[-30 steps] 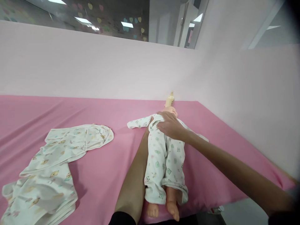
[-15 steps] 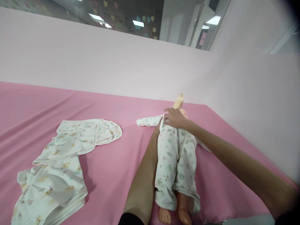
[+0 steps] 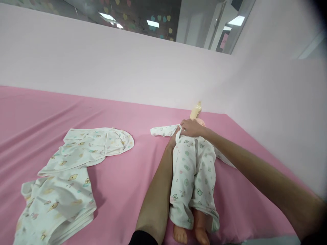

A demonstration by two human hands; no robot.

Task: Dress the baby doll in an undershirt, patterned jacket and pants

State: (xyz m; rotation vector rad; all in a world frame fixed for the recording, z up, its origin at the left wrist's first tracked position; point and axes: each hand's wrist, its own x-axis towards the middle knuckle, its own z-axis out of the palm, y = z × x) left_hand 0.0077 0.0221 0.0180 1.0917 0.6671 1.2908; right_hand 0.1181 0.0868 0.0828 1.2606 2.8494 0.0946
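Note:
A baby doll (image 3: 200,217) lies on its back with its bare feet towards me. It wears a white onesie (image 3: 186,165) with a small green print, its legs loose around the ankles. One sleeve (image 3: 163,130) stretches out to the left. At the chest, my left hand (image 3: 176,133) is closed on the garment's left edge, its fingertips partly hidden by cloth. My right hand (image 3: 192,128) reaches across the chest, fingers bent and closed on the same edge, touching my left hand. It covers most of the doll's head and upper chest.
Another printed white baby garment (image 3: 71,170) lies spread on the pink sheet (image 3: 122,204) at the left. A pale yellow bottle (image 3: 196,110) is beyond the doll's head. White walls (image 3: 114,68) rise behind and at the right, with a window (image 3: 143,20) above.
My right hand's fingers, spread over the chest before, have bent down onto the garment's edge beside my left hand. The view has shifted slightly; the doll lies as before.

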